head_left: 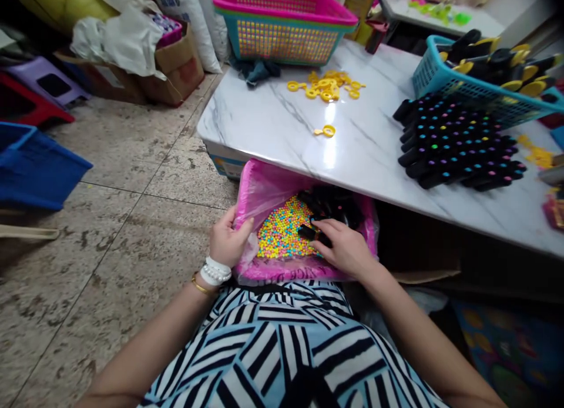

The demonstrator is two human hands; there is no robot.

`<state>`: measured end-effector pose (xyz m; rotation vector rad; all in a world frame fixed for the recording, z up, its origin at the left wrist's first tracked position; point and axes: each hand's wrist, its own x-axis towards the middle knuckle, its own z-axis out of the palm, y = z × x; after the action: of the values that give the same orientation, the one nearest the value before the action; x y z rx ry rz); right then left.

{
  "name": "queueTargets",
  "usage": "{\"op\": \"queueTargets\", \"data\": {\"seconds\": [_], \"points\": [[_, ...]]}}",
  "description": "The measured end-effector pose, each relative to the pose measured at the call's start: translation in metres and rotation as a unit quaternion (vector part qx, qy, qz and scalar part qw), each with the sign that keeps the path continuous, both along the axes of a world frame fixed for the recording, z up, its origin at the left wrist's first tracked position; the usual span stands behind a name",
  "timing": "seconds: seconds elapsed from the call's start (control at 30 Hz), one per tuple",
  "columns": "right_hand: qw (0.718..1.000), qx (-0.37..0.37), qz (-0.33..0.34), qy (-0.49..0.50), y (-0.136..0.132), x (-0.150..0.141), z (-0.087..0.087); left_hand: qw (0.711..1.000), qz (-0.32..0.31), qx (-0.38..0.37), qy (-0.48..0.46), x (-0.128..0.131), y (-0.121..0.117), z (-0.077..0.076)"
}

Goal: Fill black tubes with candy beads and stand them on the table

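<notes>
A small black cylindrical piece (307,232) is inside the pink plastic basket lined with clear film (244,187), just above the small round multicoloured beads (282,228). The right hand (346,246) pinches it between thumb and fingers; the left hand (228,240) is closed on the basket's left rim. More glossy black pieces (337,203) lie heaped at the basket's far right. Past the basket's far side is the white marble-patterned surface (273,126), with one yellow plastic ring-shaped piece (328,131) and, farther off, a pile of similar yellow pieces (326,89). Beyond that pile stand stacked rectangular mesh baskets (282,37), pink on top. Right of the pink basket, on the surface, are rows of black tubes with coloured dots (458,140), near a light-blue mesh basket (476,84) of black and yellow pieces.
</notes>
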<state>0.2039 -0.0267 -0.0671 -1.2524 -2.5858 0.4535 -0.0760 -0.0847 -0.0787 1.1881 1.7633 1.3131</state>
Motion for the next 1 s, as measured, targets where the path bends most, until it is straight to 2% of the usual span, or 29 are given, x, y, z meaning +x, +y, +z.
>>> {"op": "queueTargets", "data": {"seconds": [0.1,0.17,0.27,0.33,0.4,0.47,0.57,0.67,0.83,0.9,1.0], "points": [[0.992,0.013,0.024,-0.122,0.011,-0.023,-0.014,1.0,0.004,-0.007,-0.002,0.0,-0.001,-0.002],[0.986,0.017,0.076,-0.149,0.016,-0.034,-0.015,1.0,0.004,-0.005,-0.007,0.0,-0.001,-0.004],[0.977,-0.004,0.172,-0.125,0.016,-0.047,-0.013,1.0,0.006,0.004,-0.011,0.0,-0.002,-0.005],[0.975,-0.05,0.207,-0.058,0.015,-0.051,-0.012,1.0,0.006,0.005,-0.015,0.0,-0.002,-0.005],[0.972,-0.116,0.201,0.043,0.014,-0.049,-0.012,1.0,0.003,0.003,-0.022,0.001,-0.002,-0.004],[0.963,-0.172,0.159,0.136,0.014,-0.042,-0.012,1.0,0.003,0.001,-0.027,0.001,-0.002,-0.003],[0.957,-0.204,0.081,0.188,0.011,-0.027,-0.008,1.0,0.004,-0.002,-0.027,0.0,-0.001,-0.003],[0.959,-0.182,0.034,0.214,0.008,-0.013,0.0,1.0,-0.002,0.001,-0.031,-0.001,-0.001,-0.004],[0.969,-0.103,0.024,0.222,0.007,-0.001,0.003,0.999,0.003,-0.01,-0.036,-0.002,0.0,-0.005],[0.98,-0.061,0.048,0.182,0.009,-0.001,-0.002,0.999,-0.001,-0.016,-0.039,-0.002,0.0,-0.004],[0.991,0.016,0.123,0.048,0.01,-0.011,-0.014,0.999,0.004,-0.019,-0.03,-0.001,0.001,0.0]]}}
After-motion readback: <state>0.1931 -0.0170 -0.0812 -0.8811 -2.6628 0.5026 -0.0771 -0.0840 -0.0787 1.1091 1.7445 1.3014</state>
